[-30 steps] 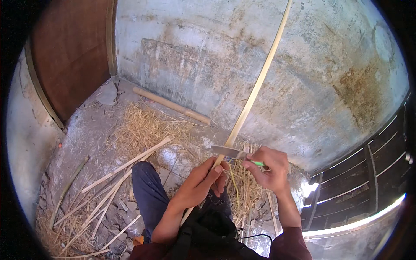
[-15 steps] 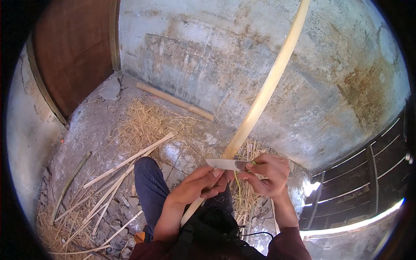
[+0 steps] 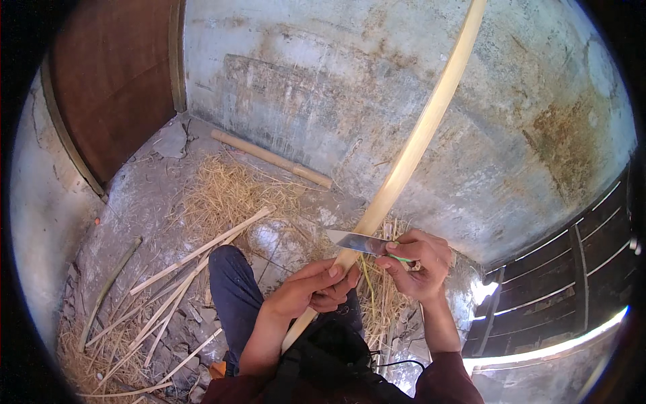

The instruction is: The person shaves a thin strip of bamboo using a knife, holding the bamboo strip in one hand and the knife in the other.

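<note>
A long, pale strip, likely split bamboo [image 3: 418, 135], slants from my lap up to the top of the view. My left hand [image 3: 313, 288] is closed around its lower part, thumb on top. In my right hand [image 3: 418, 262] is a knife [image 3: 360, 242] with a green handle, mostly hidden by the fingers. Its blade lies across the strip just above my left hand, the tip pointing left. Below my left hand the strip's lower end runs down beside the black bag [image 3: 330, 353] at my front.
Several cut strips [image 3: 182, 283] lie on the floor at the left, near a greenish stick [image 3: 111, 289]. Thin shavings [image 3: 235, 195] are heaped ahead. A bamboo pole [image 3: 272, 159] rests along the stained wall [image 3: 303, 87]. A brown door [image 3: 118, 87] stands at the far left, dark slats [image 3: 552, 283] at the right.
The knife has moved a little up the strip, away from my left hand, and its blade has turned to a different tilt. My left hand keeps its hold.
</note>
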Tool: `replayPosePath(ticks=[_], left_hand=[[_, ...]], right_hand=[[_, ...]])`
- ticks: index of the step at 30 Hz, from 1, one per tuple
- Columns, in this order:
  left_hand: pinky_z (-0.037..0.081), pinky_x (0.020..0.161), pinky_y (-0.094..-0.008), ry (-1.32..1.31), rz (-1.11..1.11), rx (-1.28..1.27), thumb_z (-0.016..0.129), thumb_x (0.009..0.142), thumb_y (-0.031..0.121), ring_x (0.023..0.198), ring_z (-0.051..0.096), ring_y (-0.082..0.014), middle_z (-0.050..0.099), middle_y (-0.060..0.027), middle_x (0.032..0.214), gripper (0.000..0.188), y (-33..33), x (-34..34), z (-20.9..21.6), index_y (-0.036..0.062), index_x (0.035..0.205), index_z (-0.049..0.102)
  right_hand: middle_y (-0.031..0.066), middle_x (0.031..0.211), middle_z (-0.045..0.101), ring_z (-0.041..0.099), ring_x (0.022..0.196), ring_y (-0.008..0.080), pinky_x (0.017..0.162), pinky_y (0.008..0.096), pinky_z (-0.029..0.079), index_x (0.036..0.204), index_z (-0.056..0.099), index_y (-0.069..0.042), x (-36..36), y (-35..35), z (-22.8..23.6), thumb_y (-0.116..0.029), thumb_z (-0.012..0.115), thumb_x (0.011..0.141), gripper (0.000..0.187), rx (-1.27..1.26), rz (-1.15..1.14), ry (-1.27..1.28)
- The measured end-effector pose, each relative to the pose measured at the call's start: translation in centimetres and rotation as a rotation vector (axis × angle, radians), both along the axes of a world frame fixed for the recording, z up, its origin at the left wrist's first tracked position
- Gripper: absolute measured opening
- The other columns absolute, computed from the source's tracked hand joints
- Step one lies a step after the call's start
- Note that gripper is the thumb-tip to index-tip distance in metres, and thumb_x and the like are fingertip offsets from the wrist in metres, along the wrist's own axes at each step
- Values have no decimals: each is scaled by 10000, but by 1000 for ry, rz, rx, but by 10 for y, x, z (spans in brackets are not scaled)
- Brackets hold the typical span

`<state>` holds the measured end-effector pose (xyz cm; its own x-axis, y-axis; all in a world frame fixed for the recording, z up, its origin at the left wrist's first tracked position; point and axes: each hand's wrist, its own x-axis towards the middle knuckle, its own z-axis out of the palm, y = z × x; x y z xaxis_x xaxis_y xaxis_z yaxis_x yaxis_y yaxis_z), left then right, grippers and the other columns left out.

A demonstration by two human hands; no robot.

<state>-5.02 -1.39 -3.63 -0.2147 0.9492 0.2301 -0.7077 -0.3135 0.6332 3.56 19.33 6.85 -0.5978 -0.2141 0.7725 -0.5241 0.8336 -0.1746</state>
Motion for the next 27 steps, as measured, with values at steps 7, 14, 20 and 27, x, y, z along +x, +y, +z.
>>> replayPosePath(ticks=[7, 14, 20, 27], left_hand=[[203, 499, -225, 135, 189, -81, 475, 1122, 467, 571, 276, -22, 341, 79, 718, 438, -3, 13, 10, 43, 1170, 570], [255, 537, -213, 292, 369, -142, 417, 1150, 422, 596, 316, -23, 380, 72, 720, 417, -7, 24, 20, 38, 1168, 578], [259, 534, -220, 293, 413, -170, 397, 1155, 412, 591, 311, -28, 359, 73, 716, 414, -15, 20, 21, 35, 1146, 571], [262, 532, -216, 276, 398, -143, 395, 1153, 425, 589, 314, -25, 370, 75, 715, 416, -13, 17, 19, 47, 1126, 566]], right_hand=[[101, 815, 724, 712, 662, 242, 585, 330, 537, 982, 660, -62, 4, -12, 7, -153, 914, 801, 324, -96, -110, -179], [87, 826, 744, 703, 637, 235, 560, 330, 532, 1014, 713, -59, 6, -9, 7, -105, 898, 776, 305, -42, -44, -115], [38, 689, 656, 610, 524, 180, 477, 304, 440, 945, 797, -81, 22, 0, 12, -137, 920, 726, 257, 48, -98, -33], [80, 669, 693, 596, 506, 195, 482, 301, 411, 879, 785, -36, 43, 2, 22, -103, 919, 730, 211, 108, -210, -90]])
